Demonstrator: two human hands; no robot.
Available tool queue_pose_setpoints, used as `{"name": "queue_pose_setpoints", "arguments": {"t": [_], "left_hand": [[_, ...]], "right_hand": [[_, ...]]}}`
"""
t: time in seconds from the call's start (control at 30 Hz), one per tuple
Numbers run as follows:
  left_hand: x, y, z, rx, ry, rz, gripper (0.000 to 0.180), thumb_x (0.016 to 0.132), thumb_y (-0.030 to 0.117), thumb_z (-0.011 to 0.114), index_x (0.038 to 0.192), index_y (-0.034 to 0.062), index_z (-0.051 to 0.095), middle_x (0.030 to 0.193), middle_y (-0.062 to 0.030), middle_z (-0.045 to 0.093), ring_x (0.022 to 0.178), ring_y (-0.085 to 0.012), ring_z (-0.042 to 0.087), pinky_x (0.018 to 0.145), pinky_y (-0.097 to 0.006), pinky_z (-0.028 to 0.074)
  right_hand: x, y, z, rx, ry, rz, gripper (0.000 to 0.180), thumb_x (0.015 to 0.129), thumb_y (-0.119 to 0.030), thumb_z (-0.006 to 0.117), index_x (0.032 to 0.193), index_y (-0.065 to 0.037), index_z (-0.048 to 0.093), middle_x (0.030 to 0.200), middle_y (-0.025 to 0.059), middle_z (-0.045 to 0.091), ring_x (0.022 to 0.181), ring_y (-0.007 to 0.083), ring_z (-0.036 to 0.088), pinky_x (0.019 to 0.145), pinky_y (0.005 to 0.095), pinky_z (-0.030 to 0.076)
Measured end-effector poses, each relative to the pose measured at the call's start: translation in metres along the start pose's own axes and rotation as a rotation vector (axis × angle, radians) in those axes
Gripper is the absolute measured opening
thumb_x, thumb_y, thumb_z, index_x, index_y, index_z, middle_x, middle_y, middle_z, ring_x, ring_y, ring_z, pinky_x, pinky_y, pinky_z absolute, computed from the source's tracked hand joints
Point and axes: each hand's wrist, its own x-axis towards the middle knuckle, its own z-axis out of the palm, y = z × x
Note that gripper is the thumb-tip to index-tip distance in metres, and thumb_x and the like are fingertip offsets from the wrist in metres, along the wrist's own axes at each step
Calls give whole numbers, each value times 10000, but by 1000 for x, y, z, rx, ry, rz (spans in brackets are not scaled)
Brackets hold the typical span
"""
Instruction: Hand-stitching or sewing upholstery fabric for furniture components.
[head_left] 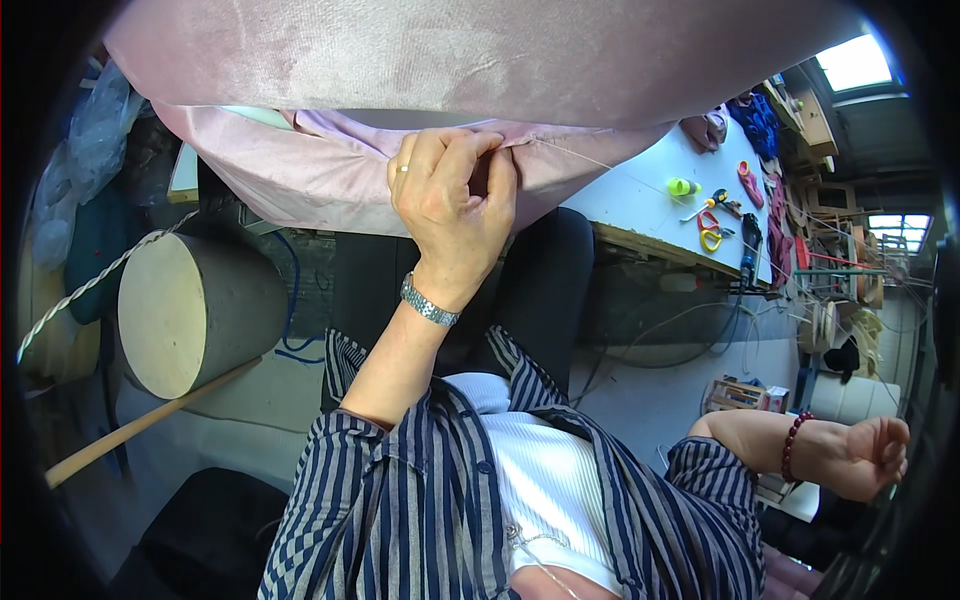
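Note:
A large pink velvety upholstered piece [430,55] spans the top of the head view, its loose lower fabric edge [270,165] hanging over my lap. My left hand [450,190], wearing a ring and a metal watch, is closed in a pinch on this pink fabric beside a seam. From the seam, just right of my fingertips, a thin pale thread [575,155] stretches to the right, and its far end is lost to sight. My right hand [868,460], with a dark red bead bracelet, is held far out at the right, fingers curled; what they hold cannot be made out.
On the white table [630,205] at right lie scissors with red and yellow handles [709,235], a neon green container [683,187], a screwdriver [706,203] and a black tool [750,240]. A large cylinder [165,315] and a wooden pole [150,425] are at left.

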Motion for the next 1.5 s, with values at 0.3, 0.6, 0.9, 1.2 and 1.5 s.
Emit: {"name": "queue_pose_setpoints", "arguments": {"t": [0.3,0.6,0.9,1.2,1.5], "left_hand": [[7,8,-5,-4,-71,-39,161,706,134,822,798,89,698,800,-29,622,746,-214,568,699,-341,404],[4,3,-5,-2,-91,-93,131,701,60,788,726,91,663,743,-18,614,709,-210,561,692,-346,398],[5,3,-4,-9,-53,-27,122,706,18,759,756,81,667,776,-41,637,741,-225,587,698,-345,418],[19,20,-35,-405,-303,-518,202,857,55,758,1037,-28,718,837,-76,732,753,-92,669,692,-216,522],[39,12,-47,-543,-621,-716,227,886,14,711,1101,-49,674,866,-37,691,646,-48,572,558,-168,409]], "right_hand": [[-42,41,-2,-199,2,-57,205,970,-44,511,767,-38,539,638,35,440,570,152,440,729,404,523],[-251,127,87,-784,-1039,662,298,764,-41,839,1029,2,710,566,-34,375,519,31,356,475,218,308],[-306,148,113,-707,-891,691,96,837,3,761,914,24,708,622,-10,580,545,15,425,492,197,345],[-308,133,111,-507,-921,588,98,807,18,773,885,15,713,629,46,596,511,74,499,484,214,381],[-280,141,96,-622,-1039,572,186,820,27,706,1000,-5,737,711,139,669,550,208,637,499,296,478]]}}
